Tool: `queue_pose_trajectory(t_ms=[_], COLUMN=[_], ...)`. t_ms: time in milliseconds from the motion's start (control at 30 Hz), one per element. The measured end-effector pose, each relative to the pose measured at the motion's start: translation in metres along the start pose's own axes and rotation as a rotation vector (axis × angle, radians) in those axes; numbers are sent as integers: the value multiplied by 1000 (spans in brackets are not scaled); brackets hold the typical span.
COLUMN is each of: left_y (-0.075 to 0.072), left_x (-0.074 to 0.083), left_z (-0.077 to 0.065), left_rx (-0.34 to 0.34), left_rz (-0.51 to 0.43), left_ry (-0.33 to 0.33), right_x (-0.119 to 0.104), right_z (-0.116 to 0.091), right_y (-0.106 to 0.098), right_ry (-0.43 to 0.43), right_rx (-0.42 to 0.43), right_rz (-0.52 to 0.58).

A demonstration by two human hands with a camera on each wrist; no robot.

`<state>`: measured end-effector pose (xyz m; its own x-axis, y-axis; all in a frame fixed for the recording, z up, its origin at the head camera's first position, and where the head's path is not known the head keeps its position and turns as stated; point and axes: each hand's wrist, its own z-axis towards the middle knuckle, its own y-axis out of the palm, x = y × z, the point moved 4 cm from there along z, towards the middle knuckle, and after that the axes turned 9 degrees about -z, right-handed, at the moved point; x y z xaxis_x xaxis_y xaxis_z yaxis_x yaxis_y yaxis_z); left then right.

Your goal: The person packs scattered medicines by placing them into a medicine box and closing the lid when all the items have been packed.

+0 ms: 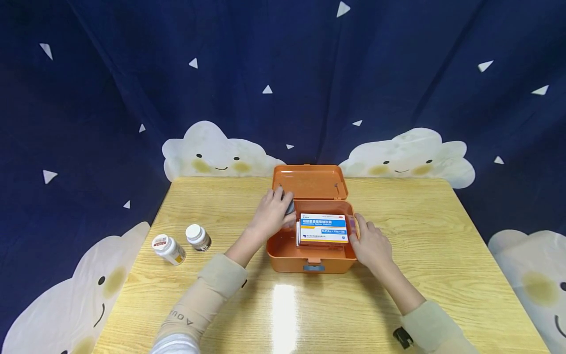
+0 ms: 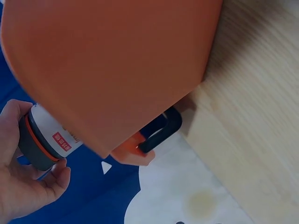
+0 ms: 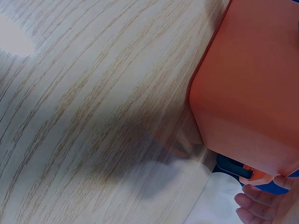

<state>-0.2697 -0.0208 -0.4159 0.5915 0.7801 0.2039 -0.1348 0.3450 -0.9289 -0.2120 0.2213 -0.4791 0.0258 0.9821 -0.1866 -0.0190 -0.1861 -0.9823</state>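
Note:
An orange plastic box (image 1: 289, 265) stands on the table with its lid tipped back. My left hand (image 1: 272, 214) is at its left rim and grips a white pill bottle (image 2: 55, 130) by its dark grey cap with an orange ring. The bottle's lower end is hidden behind the box wall in the left wrist view. Inside the box lies a white, blue and orange medicine carton (image 1: 324, 228) on top of other cartons. My right hand (image 1: 373, 241) holds the right rim, thumb over the edge and the other fingers loosely bent outside.
Left of the box, two white pill bottles stand on the table: one with a red-and-white top (image 1: 169, 249), the other with a plain white cap (image 1: 198, 237). The raised lid (image 1: 309, 181) rises at the box's back. Behind the table (image 1: 221, 196) hangs a dark blue curtain (image 1: 283, 59).

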Motion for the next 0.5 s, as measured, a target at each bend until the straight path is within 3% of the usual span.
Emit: queue_pose_trajectory(t_ms=[500], left_y=[25], left_x=[3], left_z=[-3], left_rx=[-74], left_rz=[127], left_ry=[2], right_x=[0], right_z=[0], right_y=[0], right_ry=[-1], right_rx=[4], right_rz=[8])
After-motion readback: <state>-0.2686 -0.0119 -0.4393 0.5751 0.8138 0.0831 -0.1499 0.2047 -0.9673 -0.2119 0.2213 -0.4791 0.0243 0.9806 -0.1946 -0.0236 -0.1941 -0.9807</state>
